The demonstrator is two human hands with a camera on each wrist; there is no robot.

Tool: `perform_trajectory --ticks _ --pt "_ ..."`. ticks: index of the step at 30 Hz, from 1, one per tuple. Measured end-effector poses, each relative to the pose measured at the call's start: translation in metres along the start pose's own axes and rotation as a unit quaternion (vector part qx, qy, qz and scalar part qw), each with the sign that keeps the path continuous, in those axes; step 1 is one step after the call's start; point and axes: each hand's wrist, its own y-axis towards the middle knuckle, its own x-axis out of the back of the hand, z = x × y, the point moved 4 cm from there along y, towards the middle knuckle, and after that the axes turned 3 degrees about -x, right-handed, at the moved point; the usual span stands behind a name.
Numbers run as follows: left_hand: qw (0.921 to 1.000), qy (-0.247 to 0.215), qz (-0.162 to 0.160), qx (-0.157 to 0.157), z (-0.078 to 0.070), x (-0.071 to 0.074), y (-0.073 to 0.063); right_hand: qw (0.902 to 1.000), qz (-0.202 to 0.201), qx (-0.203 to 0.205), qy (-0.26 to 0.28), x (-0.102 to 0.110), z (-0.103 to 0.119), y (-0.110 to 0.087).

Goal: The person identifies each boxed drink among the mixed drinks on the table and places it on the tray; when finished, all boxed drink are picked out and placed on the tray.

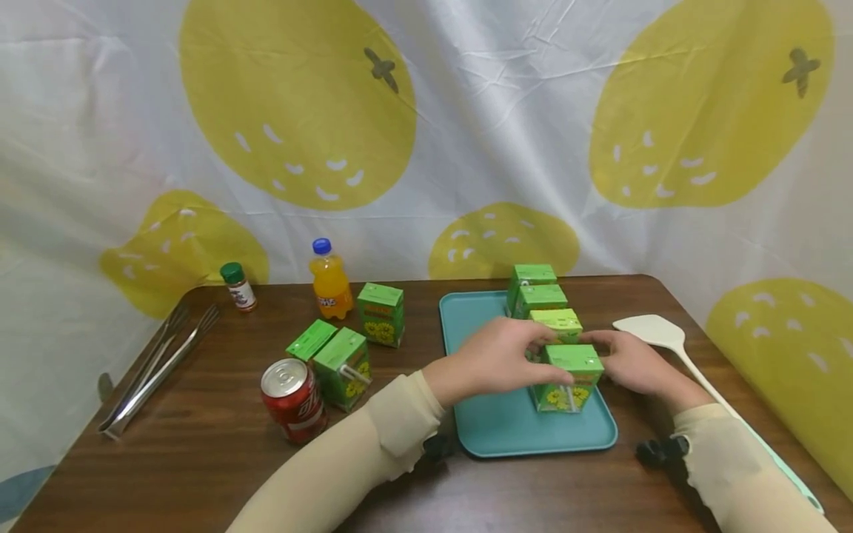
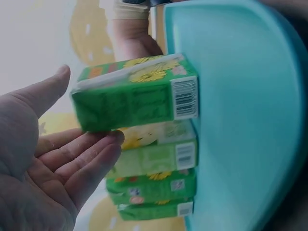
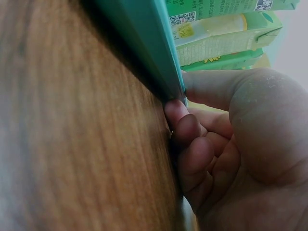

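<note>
A teal tray (image 1: 476, 429) carries a row of several small green drink cartons, one of them lighter green (image 1: 558, 320). Nearest me stands a carton with a straw on its side (image 1: 553, 400). My left hand (image 1: 496, 357) is around this nearest carton. In the left wrist view its thumb stands apart from the carton (image 2: 134, 106), while the fingertips are right at its far side. On the tray's right side, my right hand (image 1: 629, 361) pinches the rim; the right wrist view shows thumb above and curled fingers (image 3: 195, 154) at the edge, low over the wood.
Left of the tray are a red soda can (image 1: 293, 403), green cartons (image 1: 341, 366) and an orange soda bottle (image 1: 331, 285). Farther left stand a green-capped spice jar (image 1: 240, 290) and metal tongs (image 1: 156, 377). A white spatula (image 1: 656, 330) lies along the right edge. A fruit-print curtain hangs behind.
</note>
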Motion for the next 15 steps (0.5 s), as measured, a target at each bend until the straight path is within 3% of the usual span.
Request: perform_trajectory --ticks 5,15 --pt "0.9997 -0.019 -0.012 0.010 0.002 0.021 -0.012 1.0000 -0.001 0.000 -0.003 0.002 0.001 0.002" --pt "0.9981 -0.013 -0.053 0.030 0.014 0.055 -0.039 0.9999 0.005 -0.008 0.011 -0.002 0.001 0.002"
